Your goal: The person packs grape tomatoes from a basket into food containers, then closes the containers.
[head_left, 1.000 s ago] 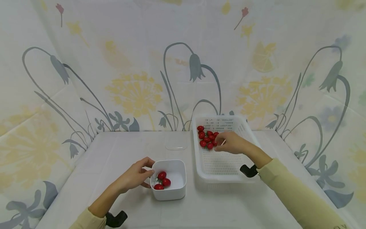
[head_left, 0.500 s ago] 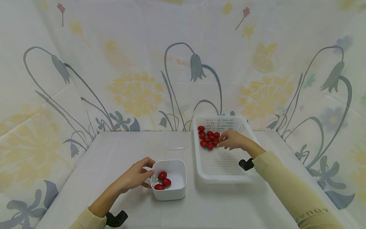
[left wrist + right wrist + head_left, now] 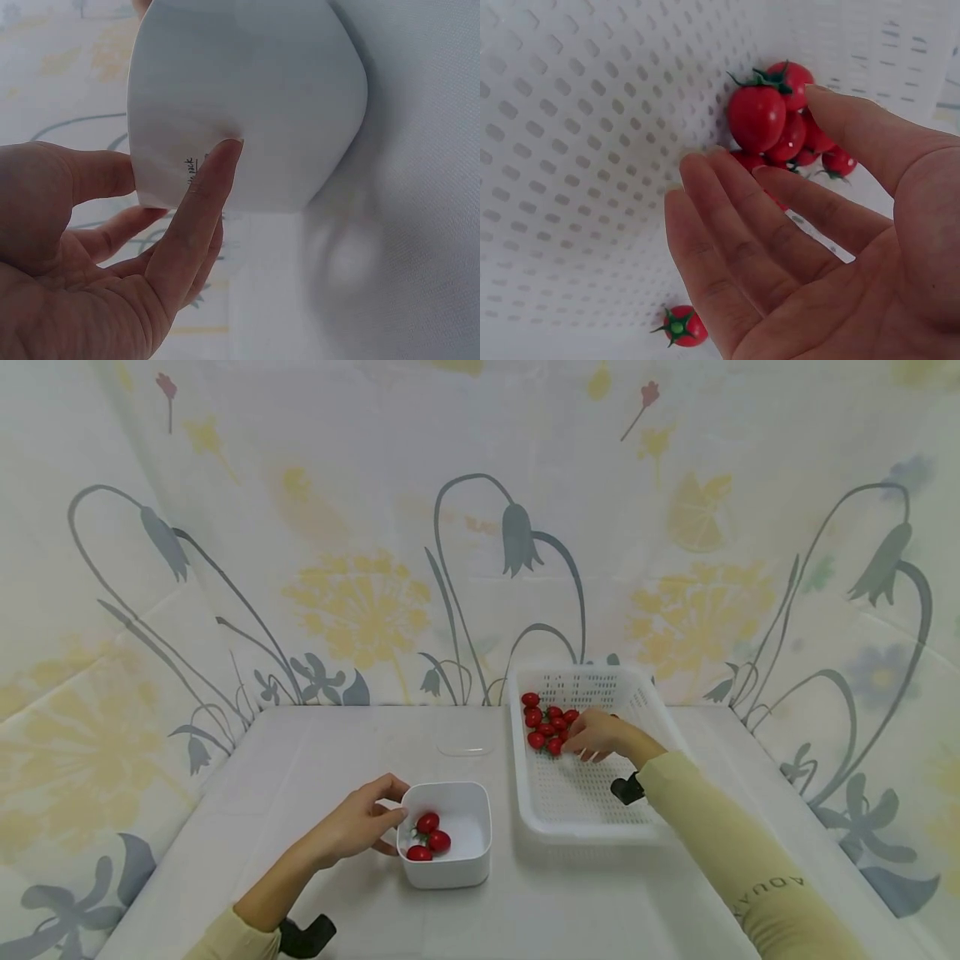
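Tomatoes point(image 3: 546, 729) lie in the white basket point(image 3: 585, 834) beside the relaxed right hand point(image 3: 600, 733), its wrist point(image 3: 643, 749) shifted leftward from one second ago; the left hand point(image 3: 358, 818) grips the white box point(image 3: 450, 873) with three more. Below is white table point(image 3: 330, 743), behind it flowered cloth point(image 3: 337, 485).

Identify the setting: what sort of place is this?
Probably a staged tabletop recording setup: a white table, a flower-print backdrop on three sides, and a black device at each wrist.
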Tool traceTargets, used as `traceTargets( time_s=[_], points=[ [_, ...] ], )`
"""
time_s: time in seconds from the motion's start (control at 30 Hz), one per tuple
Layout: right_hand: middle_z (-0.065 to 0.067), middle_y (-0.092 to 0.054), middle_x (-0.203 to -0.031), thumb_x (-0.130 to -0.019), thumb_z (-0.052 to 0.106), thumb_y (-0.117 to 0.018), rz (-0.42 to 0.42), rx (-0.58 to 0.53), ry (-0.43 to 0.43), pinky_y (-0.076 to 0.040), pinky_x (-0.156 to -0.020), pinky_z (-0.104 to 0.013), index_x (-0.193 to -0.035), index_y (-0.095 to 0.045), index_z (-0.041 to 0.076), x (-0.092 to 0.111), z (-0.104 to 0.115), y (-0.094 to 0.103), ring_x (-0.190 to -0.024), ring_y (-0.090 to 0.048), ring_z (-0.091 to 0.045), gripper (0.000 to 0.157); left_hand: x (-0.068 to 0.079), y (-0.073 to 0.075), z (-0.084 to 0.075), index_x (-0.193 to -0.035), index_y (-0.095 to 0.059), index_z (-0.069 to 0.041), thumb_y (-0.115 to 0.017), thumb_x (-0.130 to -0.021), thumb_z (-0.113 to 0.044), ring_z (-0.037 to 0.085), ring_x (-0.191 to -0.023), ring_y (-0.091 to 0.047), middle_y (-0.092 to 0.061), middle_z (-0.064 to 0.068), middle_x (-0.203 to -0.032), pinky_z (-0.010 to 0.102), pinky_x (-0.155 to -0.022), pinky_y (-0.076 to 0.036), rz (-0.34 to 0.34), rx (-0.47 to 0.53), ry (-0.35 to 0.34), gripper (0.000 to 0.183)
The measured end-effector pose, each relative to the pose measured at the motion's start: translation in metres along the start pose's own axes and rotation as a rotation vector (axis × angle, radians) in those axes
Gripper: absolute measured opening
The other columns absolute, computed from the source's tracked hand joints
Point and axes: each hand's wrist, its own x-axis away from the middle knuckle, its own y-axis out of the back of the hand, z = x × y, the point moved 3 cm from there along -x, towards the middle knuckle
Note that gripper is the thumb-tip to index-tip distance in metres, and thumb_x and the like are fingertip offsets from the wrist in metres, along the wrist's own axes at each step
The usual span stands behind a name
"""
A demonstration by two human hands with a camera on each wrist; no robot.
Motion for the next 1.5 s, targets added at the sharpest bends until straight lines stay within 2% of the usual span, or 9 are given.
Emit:
traceTargets(
  time_s=[0.27, 0.4, 0.6, 0.9, 1.03, 1.23, 1.5],
  points=[
    [-0.016, -0.071, -0.092, -0.095, 0.019, -0.071, 0.006, 0.033, -0.029, -0.063, -0.073, -0.039, -0.099, -0.072, -0.002, -0.01, 0.004, -0.009, -0.083, -0.072, -0.028, 0.021, 0.0, 0.0, 0.001, -0.127, -0.055, -0.002, -0.059, -0.102, -0.007, 0.039, -0.11, -0.065, -0.057, 0.021, -0.13, 0.047, -0.067, -0.064, -0.002, 0.005, 0.005, 0.026],
    [-0.015, -0.072, -0.093, -0.094, 0.02, -0.073, 0.007, 0.034, -0.039, -0.063, -0.074, -0.038, -0.107, -0.072, 0.002, -0.015, 0.004, -0.012, -0.083, -0.071, -0.026, 0.022, -0.001, 0.001, 0.001, -0.128, -0.054, -0.002, -0.059, -0.102, -0.008, 0.039, -0.11, -0.065, -0.057, 0.021, -0.131, 0.045, -0.066, -0.065, 0.003, 0.006, 0.003, 0.027],
    [-0.014, -0.073, -0.096, -0.093, 0.018, -0.075, -0.005, 0.033, -0.033, -0.064, -0.078, -0.041, -0.112, -0.073, 0.0, -0.02, 0.004, -0.016, -0.084, -0.072, -0.027, 0.027, -0.001, 0.001, 0.001, -0.127, -0.055, -0.002, -0.059, -0.102, -0.007, 0.039, -0.11, -0.065, -0.056, 0.021, -0.132, 0.046, -0.067, -0.065, 0.001, 0.007, 0.01, 0.026],
    [-0.007, -0.072, -0.086, -0.089, 0.013, -0.079, -0.023, 0.034, -0.005, -0.064, -0.069, -0.033, -0.098, -0.075, 0.0, -0.023, 0.005, -0.021, -0.072, -0.067, -0.015, 0.017, -0.002, 0.001, 0.002, -0.127, -0.055, -0.003, -0.059, -0.102, -0.007, 0.039, -0.109, -0.065, -0.056, 0.021, -0.132, 0.048, -0.067, -0.064, 0.001, 0.006, 0.011, 0.026],
    [-0.009, -0.073, -0.088, -0.089, 0.009, -0.078, 0.002, 0.01, 0.017, -0.064, -0.072, -0.034, -0.099, -0.075, -0.004, -0.021, 0.009, -0.023, -0.074, -0.069, -0.016, 0.017, -0.002, 0.001, 0.001, -0.127, -0.055, -0.002, -0.059, -0.102, -0.007, 0.039, -0.11, -0.065, -0.056, 0.021, -0.132, 0.046, -0.067, -0.065, 0.003, 0.004, 0.009, 0.026],
    [-0.014, -0.072, -0.096, -0.09, 0.007, -0.076, 0.041, -0.061, 0.02, -0.064, -0.078, -0.038, -0.111, -0.071, -0.009, -0.016, 0.013, -0.025, -0.08, -0.071, -0.019, 0.026, -0.002, 0.0, 0.001, -0.127, -0.055, -0.003, -0.059, -0.102, -0.007, 0.04, -0.11, -0.065, -0.056, 0.021, -0.132, 0.044, -0.066, -0.065, 0.004, 0.005, 0.006, 0.025],
    [-0.013, -0.072, -0.096, -0.092, 0.007, -0.075, 0.089, -0.149, 0.052, -0.064, -0.082, -0.038, -0.11, -0.07, -0.007, -0.01, 0.018, -0.025, -0.082, -0.073, -0.021, 0.024, -0.001, 0.001, 0.001, -0.127, -0.055, -0.003, -0.059, -0.102, -0.008, 0.04, -0.11, -0.066, -0.057, 0.021, -0.132, 0.046, -0.067, -0.065, 0.003, 0.012, 0.006, 0.026]
  ],
)
